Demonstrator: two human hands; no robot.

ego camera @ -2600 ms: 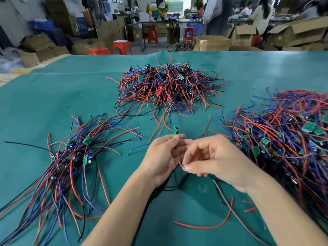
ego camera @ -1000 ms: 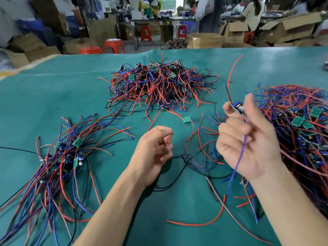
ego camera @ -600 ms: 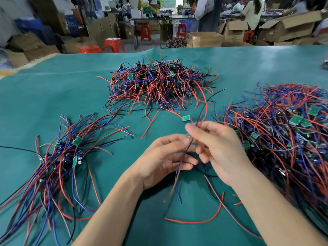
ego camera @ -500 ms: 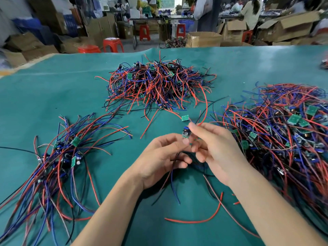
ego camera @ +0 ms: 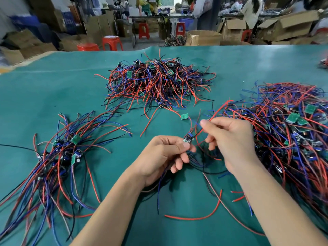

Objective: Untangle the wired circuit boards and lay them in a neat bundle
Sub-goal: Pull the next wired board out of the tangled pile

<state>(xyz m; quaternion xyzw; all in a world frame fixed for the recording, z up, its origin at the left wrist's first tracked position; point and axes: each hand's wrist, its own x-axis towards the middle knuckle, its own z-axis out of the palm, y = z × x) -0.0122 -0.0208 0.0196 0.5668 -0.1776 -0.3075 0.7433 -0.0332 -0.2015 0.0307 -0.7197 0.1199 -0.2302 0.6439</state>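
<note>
From the head view, our left hand (ego camera: pixel 160 158) pinches a small circuit board (ego camera: pixel 188 138) at the fingertips above the near green table (ego camera: pixel 53 89). Just right, our right hand (ego camera: pixel 232 137) pinches its red wire (ego camera: pixel 215 112).

Red, blue, blk wires (ego camera: pixel 159 86), green boards (ego camera: pixel 184 116), teal table (ego camera: pixel 53 86)
</note>
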